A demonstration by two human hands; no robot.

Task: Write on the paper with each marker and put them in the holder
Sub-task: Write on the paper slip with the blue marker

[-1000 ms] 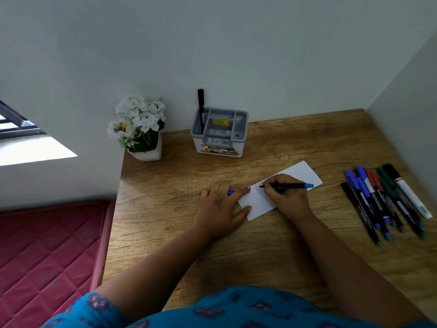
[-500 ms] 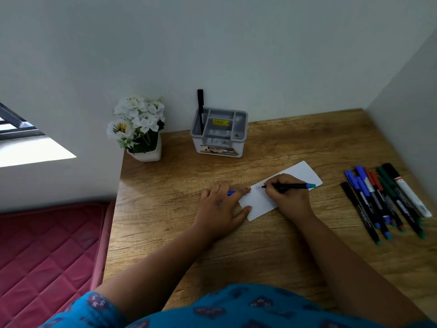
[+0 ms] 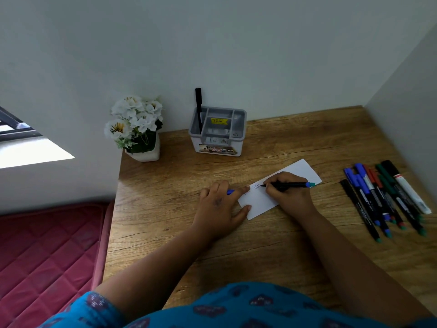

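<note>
Marker in use [image 3: 287, 185]: black barrel, blue-green end cap pointing right; lies nearly flat across the paper, tip on the sheet at the end of the writing.
R hand [image 3: 289, 192]: fingers curled round the marker nr its tip, heel of hand resting on the paper's lower right part.
Paper [image 3: 257, 200]: white slip, set diagonal on the desk, far corner up-right, near corner down-left; a few handwritten letters along its upper-left edge, too small to read fully.
L hand [image 3: 218, 205]: laid palm-down on the desk, fingertips and thumb pressing the paper's left end; a blue cap [image 3: 230, 192] pokes out between its fingers, so it's pinching that piece. Rest of the cap hidden under the fingers.
Holder [image 3: 218, 134]: grey-and-white compartment box w/ yellow sticker inside and a label on the front, at the back of the desk by the wall, well apart from the paper.
Marker in holder [image 3: 198, 107]: black, upright in the leftmost compartment.
Spare markers [image 3: 383, 197]: row lying side by side on the desk's right, blue, red, green, black caps; one white-barrelled at far right.
Flower pot [image 3: 139, 129]: white flowers in a white pot, back-left corner, left of the holder.
Desk [image 3: 179, 233]: wood-grain top.
Off desk: red quilted mattress [image 3: 42, 256] at lower left.
</note>
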